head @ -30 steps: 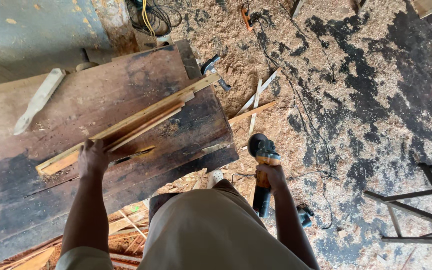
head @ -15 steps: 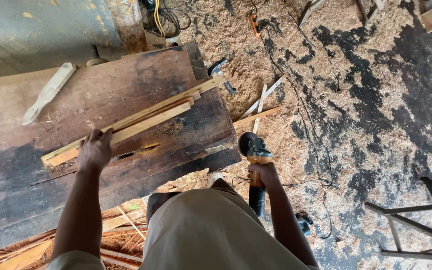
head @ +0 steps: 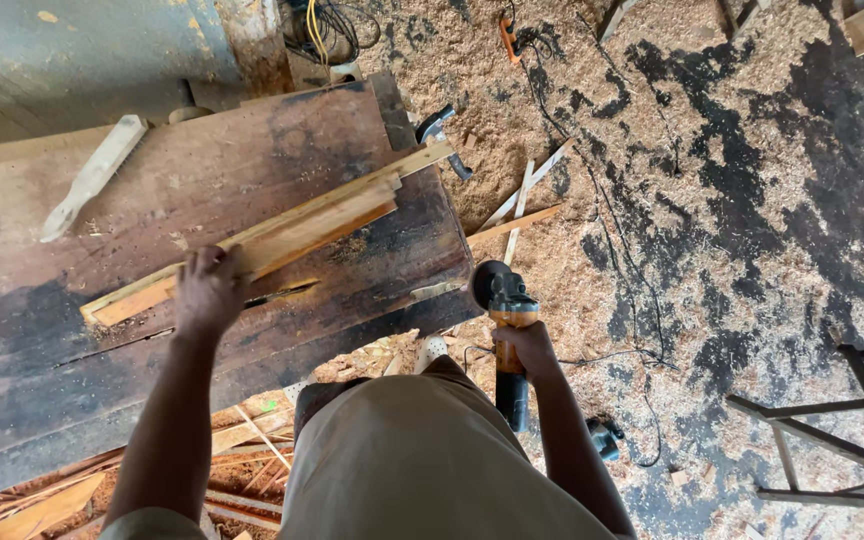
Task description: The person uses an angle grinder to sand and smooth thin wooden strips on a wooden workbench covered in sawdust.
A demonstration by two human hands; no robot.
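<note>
My left hand point(head: 208, 291) grips the near end of a long pale wooden plank point(head: 297, 226) that lies tilted on its edge across a dark, worn workbench point(head: 72, 340), beside a longer thin strip point(head: 422, 158). My right hand point(head: 522, 345) holds a yellow and black angle grinder point(head: 505, 320) by its body. The grinder hangs just off the bench's right corner, disc end pointing away from me, above the floor.
Sawdust point(head: 672, 200) covers the floor, with thin wooden strips point(head: 522, 205), black cables point(head: 612, 240) and a hammer point(head: 442, 135) near the bench. A shaped wooden piece point(head: 92, 175) lies at the bench's far left. A dark metal frame point(head: 832, 440) stands at right.
My left hand slid a little right along the plank and turned it up so its broad face shows. The grinder in my right hand drifted slightly left, toward the bench.
</note>
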